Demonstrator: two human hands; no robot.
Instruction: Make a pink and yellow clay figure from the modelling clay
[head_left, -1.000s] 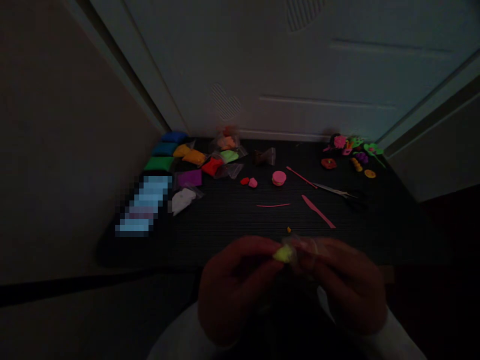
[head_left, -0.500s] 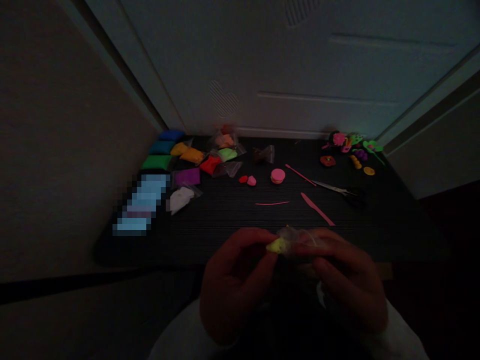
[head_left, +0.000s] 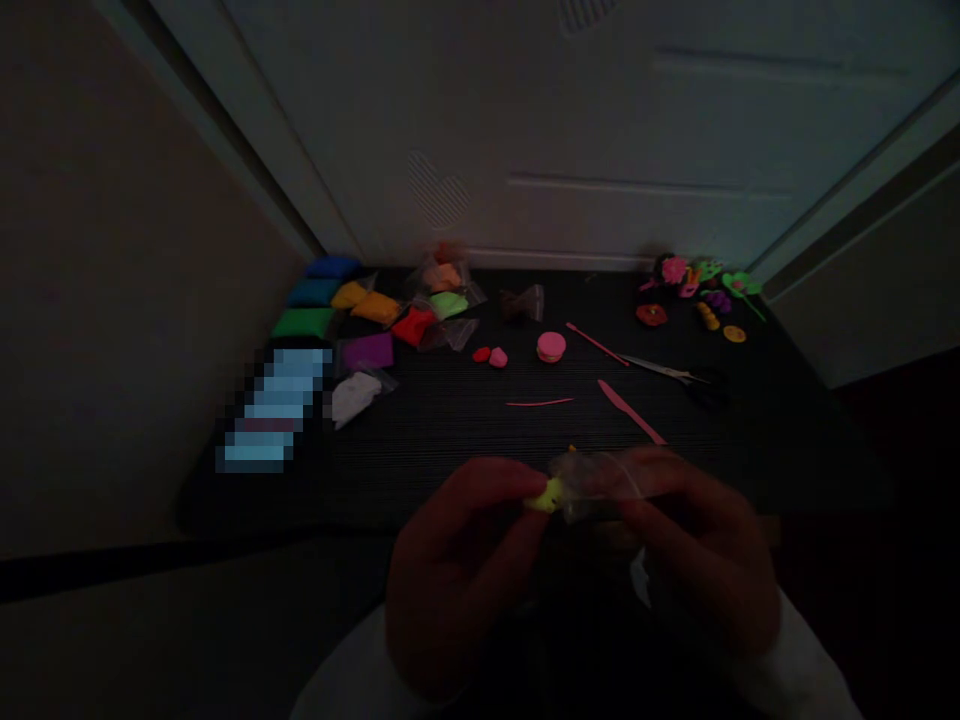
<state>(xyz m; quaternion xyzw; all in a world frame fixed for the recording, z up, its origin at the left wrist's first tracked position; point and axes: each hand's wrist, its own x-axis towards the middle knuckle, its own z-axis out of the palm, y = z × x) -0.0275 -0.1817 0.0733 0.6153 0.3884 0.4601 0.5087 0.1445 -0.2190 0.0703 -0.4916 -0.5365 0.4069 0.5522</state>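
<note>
At the near edge of the desk [head_left: 427,425], the left hand [head_left: 454,560] pinches a yellow lump [head_left: 551,496] (partly covered) that touches the left end of a clear bag [head_left: 586,482] gripped by the right hand [head_left: 712,550].

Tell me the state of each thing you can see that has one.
Left hand: pinching yellow lump
Right hand: gripping clear bag
Clear bag: crumpled; seal can't be told
Scissors: lying down; too dark to tell whether shut
Pink knife: lying flat, unheld
Pink rod: lying flat, unheld
Pink round piece: resting on the table
White packet: lying down, seal unclear
Blurred panel: bright, contents unreadable
</note>
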